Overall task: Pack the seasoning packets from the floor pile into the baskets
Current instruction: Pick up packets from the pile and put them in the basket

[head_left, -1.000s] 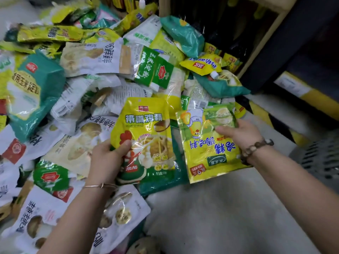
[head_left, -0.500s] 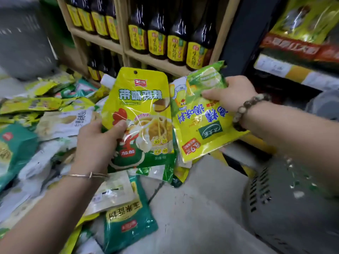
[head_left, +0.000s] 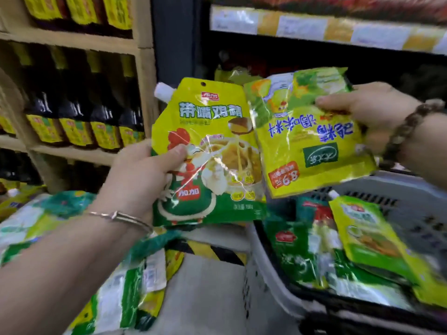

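In the grey basket (head_left: 422, 209), seasoning packets (head_left: 362, 235)

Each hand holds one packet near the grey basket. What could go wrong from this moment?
1. The right hand pinches the yellow packet only at one end; it may slip before reaching the basket.
2. The spouted pouch in the left hand hangs mostly left of the basket rim; released now, it might land on the floor.
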The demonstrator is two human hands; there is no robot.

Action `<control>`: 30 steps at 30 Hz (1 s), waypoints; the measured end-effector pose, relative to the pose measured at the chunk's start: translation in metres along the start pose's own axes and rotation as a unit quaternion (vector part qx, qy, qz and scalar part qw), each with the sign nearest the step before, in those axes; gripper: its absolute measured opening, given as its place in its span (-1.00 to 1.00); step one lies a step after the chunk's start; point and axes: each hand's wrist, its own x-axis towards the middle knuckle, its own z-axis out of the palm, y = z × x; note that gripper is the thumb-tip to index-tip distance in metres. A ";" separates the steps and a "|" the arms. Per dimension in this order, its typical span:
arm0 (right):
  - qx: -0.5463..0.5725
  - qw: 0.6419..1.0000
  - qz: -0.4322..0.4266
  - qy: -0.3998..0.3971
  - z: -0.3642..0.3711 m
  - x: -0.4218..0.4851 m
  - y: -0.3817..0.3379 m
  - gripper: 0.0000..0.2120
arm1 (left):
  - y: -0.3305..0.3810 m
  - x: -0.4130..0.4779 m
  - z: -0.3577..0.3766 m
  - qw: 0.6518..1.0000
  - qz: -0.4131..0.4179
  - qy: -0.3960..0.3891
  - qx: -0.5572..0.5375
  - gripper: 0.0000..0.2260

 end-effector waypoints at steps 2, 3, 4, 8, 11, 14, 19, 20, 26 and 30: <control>0.002 0.999 0.023 0.031 -0.034 0.008 0.016 -0.73 | -0.010 0.011 0.038 0.999 -0.004 -0.028 0.022 -0.69; -0.008 0.998 0.039 0.050 -0.050 0.014 0.028 -0.75 | -0.018 0.015 0.054 0.998 -0.013 -0.041 0.039 -0.70; -0.022 0.996 0.059 0.068 -0.063 0.018 0.041 -0.76 | -0.027 0.019 0.071 0.996 -0.028 -0.057 0.055 -0.73; -0.099 0.979 0.141 0.111 -0.101 0.037 0.102 -0.58 | -0.058 0.033 0.123 0.970 -0.018 -0.115 0.212 -0.81; -0.188 0.961 0.178 0.092 -0.111 0.047 0.147 -0.50 | -0.075 0.036 0.151 0.922 0.040 -0.165 0.349 -0.62; -0.247 0.945 0.199 0.081 -0.110 0.055 0.177 -0.52 | -0.097 0.037 0.169 0.842 0.018 -0.219 0.493 -0.31; -0.386 0.907 0.151 0.070 -0.098 0.059 0.203 -0.62 | -0.112 0.038 0.180 0.621 0.038 -0.324 0.712 -0.12; -0.414 0.899 0.129 0.060 -0.097 0.057 0.204 -0.61 | -0.112 0.039 0.177 0.580 0.042 -0.334 0.742 -0.12; -0.568 0.815 -0.041 -0.112 -0.091 0.035 0.215 -0.34 | -0.119 0.033 0.171 0.433 0.023 -0.469 0.770 -0.28; -0.631 0.751 -0.083 -0.177 -0.081 0.026 0.230 -0.25 | -0.135 0.016 0.174 0.374 -0.048 -0.523 0.765 0.01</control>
